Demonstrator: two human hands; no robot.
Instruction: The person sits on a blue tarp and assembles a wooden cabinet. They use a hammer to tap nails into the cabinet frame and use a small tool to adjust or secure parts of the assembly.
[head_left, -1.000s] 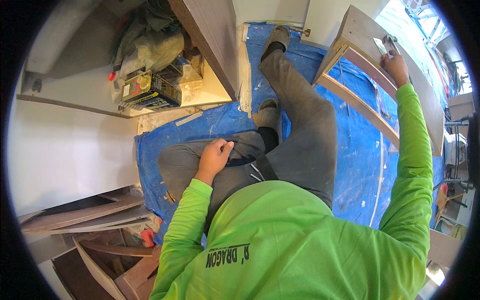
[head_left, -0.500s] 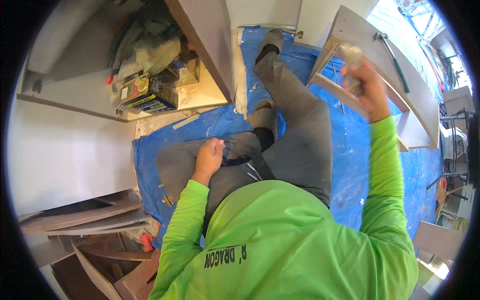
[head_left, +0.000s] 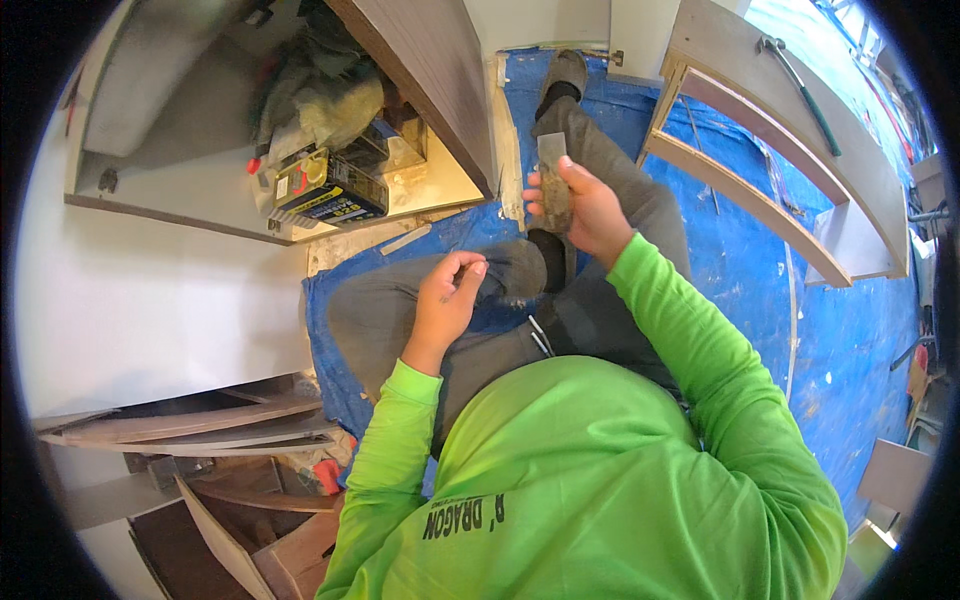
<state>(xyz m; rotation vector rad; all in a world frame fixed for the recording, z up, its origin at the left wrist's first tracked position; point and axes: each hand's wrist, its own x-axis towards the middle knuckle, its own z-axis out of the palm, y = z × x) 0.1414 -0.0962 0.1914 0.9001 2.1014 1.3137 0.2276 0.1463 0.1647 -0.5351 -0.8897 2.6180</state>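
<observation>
My right hand [head_left: 598, 212] is raised over my legs. Its fingers are wrapped round the dirty brown handle of a scraper [head_left: 552, 148], whose flat square grey blade points away from me. My left hand [head_left: 446, 298] is closed above my bent left leg, thumb against the curled fingers. What it pinches, if anything, is too small to make out. The two hands are apart, and the left one does not touch the scraper.
An open cabinet [head_left: 420, 70] at the left holds a black and yellow box [head_left: 330, 188] and crumpled bags. At right, a hammer [head_left: 803, 95] lies on a wooden frame [head_left: 755, 195]. Blue sheeting [head_left: 740, 300] covers the floor. Loose boards [head_left: 200, 425] are stacked at lower left.
My right hand has come in from the far right by the wooden frame to the middle, bringing the scraper. My left hand has risen slightly off my leg, still closed.
</observation>
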